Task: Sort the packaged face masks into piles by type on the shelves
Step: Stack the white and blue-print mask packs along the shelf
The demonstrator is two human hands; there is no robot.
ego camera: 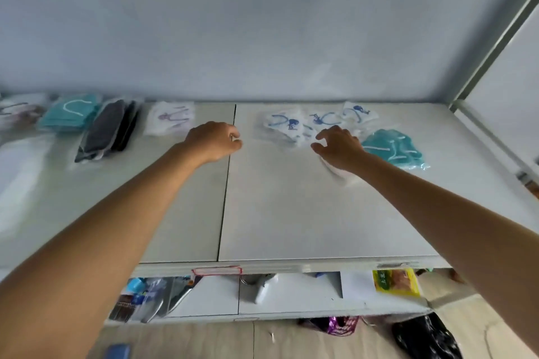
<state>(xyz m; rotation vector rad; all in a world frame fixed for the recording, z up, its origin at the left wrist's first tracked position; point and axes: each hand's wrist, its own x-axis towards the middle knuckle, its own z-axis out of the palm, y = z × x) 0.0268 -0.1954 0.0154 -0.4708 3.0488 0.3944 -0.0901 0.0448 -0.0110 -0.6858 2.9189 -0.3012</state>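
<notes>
On the white shelf [291, 213], packaged face masks lie in groups. At the left sit a teal pile [68, 115], a black pile [109, 131] and a white mask with purple print [170, 119]. At the right lie several white masks with blue print [287, 125] and a teal mask packet [393, 147]. My left hand [214, 140] hovers over the shelf seam with fingers curled and nothing visible in it. My right hand [339, 147] reaches over the blue-print masks, fingers loosely bent, with a white packet [339, 173] partly hidden under its wrist.
A blurred white packet pile [20, 109] sits at the far left. A metal upright [495, 46] bounds the shelf on the right. The lower shelf holds a yellow packet [396, 283], a white bottle [262, 288] and other goods. Dark bags [425, 338] lie on the floor.
</notes>
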